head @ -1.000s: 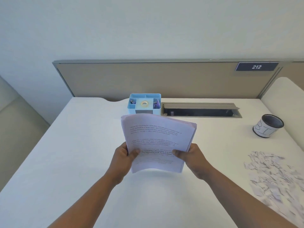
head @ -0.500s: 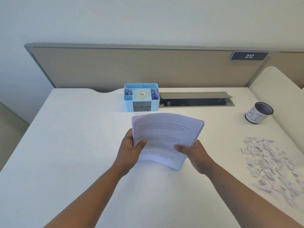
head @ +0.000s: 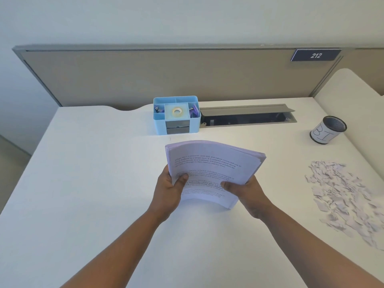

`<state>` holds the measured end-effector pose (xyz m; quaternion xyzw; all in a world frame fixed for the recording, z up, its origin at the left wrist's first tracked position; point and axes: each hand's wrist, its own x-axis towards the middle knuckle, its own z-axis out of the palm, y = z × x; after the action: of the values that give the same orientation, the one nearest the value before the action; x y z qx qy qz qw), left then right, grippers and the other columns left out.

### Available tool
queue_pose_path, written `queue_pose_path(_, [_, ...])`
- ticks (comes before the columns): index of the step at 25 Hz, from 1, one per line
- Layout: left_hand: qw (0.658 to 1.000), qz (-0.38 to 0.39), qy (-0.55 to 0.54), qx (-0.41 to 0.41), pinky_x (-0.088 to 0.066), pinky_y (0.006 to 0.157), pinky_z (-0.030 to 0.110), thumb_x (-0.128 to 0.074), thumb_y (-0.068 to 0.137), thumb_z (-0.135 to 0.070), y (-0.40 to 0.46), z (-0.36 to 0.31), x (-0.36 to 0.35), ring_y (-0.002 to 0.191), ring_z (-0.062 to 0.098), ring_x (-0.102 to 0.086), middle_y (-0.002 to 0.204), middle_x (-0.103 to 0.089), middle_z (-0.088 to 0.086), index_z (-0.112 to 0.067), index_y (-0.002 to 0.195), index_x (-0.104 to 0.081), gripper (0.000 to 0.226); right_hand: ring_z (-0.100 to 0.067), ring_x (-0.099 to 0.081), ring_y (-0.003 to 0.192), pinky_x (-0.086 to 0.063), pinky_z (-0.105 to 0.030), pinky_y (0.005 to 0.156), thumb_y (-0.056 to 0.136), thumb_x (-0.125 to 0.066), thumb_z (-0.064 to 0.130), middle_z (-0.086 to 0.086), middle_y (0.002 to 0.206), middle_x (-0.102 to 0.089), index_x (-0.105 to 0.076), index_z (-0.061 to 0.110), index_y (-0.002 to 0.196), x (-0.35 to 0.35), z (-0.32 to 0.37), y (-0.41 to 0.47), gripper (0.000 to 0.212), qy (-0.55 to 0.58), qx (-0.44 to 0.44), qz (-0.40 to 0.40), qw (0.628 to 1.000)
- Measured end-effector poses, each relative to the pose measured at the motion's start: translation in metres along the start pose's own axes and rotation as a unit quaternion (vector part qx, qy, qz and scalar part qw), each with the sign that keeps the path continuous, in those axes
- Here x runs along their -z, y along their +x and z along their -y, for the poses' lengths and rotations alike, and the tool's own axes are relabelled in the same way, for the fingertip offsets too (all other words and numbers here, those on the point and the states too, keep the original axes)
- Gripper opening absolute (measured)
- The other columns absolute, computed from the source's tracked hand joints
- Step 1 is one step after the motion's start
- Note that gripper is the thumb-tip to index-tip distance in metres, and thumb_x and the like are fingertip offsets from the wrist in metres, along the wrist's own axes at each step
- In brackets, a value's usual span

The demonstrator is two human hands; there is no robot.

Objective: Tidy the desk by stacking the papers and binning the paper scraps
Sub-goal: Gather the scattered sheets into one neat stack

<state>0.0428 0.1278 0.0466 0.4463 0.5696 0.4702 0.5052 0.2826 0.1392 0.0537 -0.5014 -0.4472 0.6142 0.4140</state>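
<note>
Head | both hands' fingers clamp paper stack (head: 212, 171) | scraps (head: 345, 196) right, apart

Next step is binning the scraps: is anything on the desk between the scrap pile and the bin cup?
Nothing visible. The paper scraps lie at the right, the bin cup stands behind them, with only bare desk between. Both hands are occupied: left hand and right hand grip the paper stack.

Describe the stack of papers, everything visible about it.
The stack of papers is a thick sheaf of white sheets, the top one printed with paragraphs of dark text. It bows upward in the middle, tilted, its far edge raised. The left hand and right hand grip its near sides, thumbs on top. Its near edge is at or just above the desk; contact is unclear.
</note>
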Motion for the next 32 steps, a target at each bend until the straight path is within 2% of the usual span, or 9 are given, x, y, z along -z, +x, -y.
queue_pose_path(5, [1.0,0.001,-0.001,0.012,-0.055,0.083,0.022,-0.06,0.102,-0.011,-0.001,0.005,-0.001,0.106,0.011,-0.069,0.112,-0.074,-0.011,-0.025,0.122,-0.063,0.024,-0.032,-0.069,0.115,-0.052,-0.057,0.104,0.088,-0.072,-0.008,-0.01,0.122,-0.074,-0.07,0.019,0.12,0.003,-0.002,-0.001,0.042,0.003,0.003,-0.002,1.0])
queue_pose_path(11, [0.998,0.061,0.028,0.013,-0.056,0.095,0.036,-0.058,0.103,-0.008,0.004,0.009,0.008,0.11,0.016,-0.07,0.115,-0.076,-0.007,-0.021,0.122,-0.068,0.025,-0.03,-0.068,0.117,-0.052,-0.053,0.103,0.081,-0.078,0.001,-0.008,0.124,-0.073,-0.069,0.021,0.123,0.004,-0.001,-0.001,0.047,0.002,-0.001,0.02,1.0])
queue_pose_path(15, [0.996,0.071,0.024,0.041,-0.059,0.091,0.041,-0.058,0.104,-0.008,0.008,0.004,0.012,0.103,0.022,-0.074,0.109,-0.078,-0.001,-0.018,0.114,-0.073,0.021,-0.031,-0.071,0.112,-0.053,-0.057,0.102,0.083,-0.078,-0.003,-0.008,0.12,-0.075,-0.072,0.015,0.12,0.007,0.004,0.007,0.041,-0.019,-0.022,0.015,0.999])
queue_pose_path(19, [0.996,0.024,-0.017,0.079,-0.063,0.08,0.042,-0.057,0.103,-0.006,0.011,0.001,0.009,0.097,0.034,-0.075,0.101,-0.079,0.007,-0.011,0.111,-0.071,0.017,-0.033,-0.071,0.112,-0.055,-0.051,0.099,0.087,-0.074,-0.001,-0.012,0.123,-0.074,-0.069,0.007,0.124,0.015,0.013,0.017,0.038,-0.016,-0.073,0.069,0.995])
queue_pose_path(22, [0.985,-0.042,-0.126,0.112,-0.06,0.088,0.049,-0.057,0.102,-0.003,0.014,0.005,0.009,0.103,0.035,-0.074,0.111,-0.077,0.01,-0.008,0.121,-0.067,0.021,-0.039,-0.068,0.115,-0.054,-0.051,0.1,0.087,-0.076,0.015,-0.021,0.13,-0.068,-0.068,0.003,0.127,0.033,0.003,0.02,0.042,0.088,-0.159,0.113,0.977])
queue_pose_path(25, [0.951,-0.117,-0.251,0.136,-0.058,0.092,0.051,-0.055,0.103,-0.001,0.019,0.006,0.005,0.109,0.03,-0.073,0.12,-0.075,0.007,-0.012,0.128,-0.063,0.028,-0.028,-0.071,0.101,-0.054,-0.044,0.091,0.061,-0.095,0.036,-0.011,0.119,-0.073,-0.076,0.019,0.114,0.036,-0.02,0.012,0.059,0.205,-0.209,0.132,0.947])
queue_pose_path(26, [0.939,-0.136,-0.283,0.142,-0.058,0.092,0.051,-0.054,0.103,-0.002,0.021,0.007,0.001,0.11,0.028,-0.072,0.121,-0.075,0.005,-0.014,0.129,-0.062,0.03,-0.025,-0.072,0.097,-0.054,-0.044,0.09,0.056,-0.098,0.034,-0.009,0.117,-0.074,-0.077,0.022,0.111,0.029,-0.024,0.009,0.059,0.225,-0.204,0.137,0.943])
queue_pose_path(28, [0.918,-0.164,-0.324,0.159,-0.059,0.086,0.047,-0.054,0.103,-0.002,0.024,0.006,-0.009,0.111,0.027,-0.072,0.119,-0.076,0.002,-0.019,0.128,-0.063,0.031,-0.025,-0.071,0.103,-0.054,-0.046,0.095,0.066,-0.094,0.021,-0.01,0.124,-0.072,-0.074,0.021,0.114,0.008,-0.028,0.009,0.052,0.237,-0.179,0.115,0.948])
queue_pose_path(32, [0.903,-0.17,-0.359,0.163,-0.059,0.082,0.045,-0.053,0.103,-0.002,0.028,0.004,-0.032,0.108,0.026,-0.072,0.12,-0.075,0.002,-0.026,0.123,-0.063,0.033,-0.031,-0.064,0.124,-0.048,-0.059,0.106,0.093,-0.062,-0.003,-0.01,0.135,-0.067,-0.061,0.013,0.135,-0.016,-0.018,0.019,0.044,0.258,-0.136,0.02,0.956])
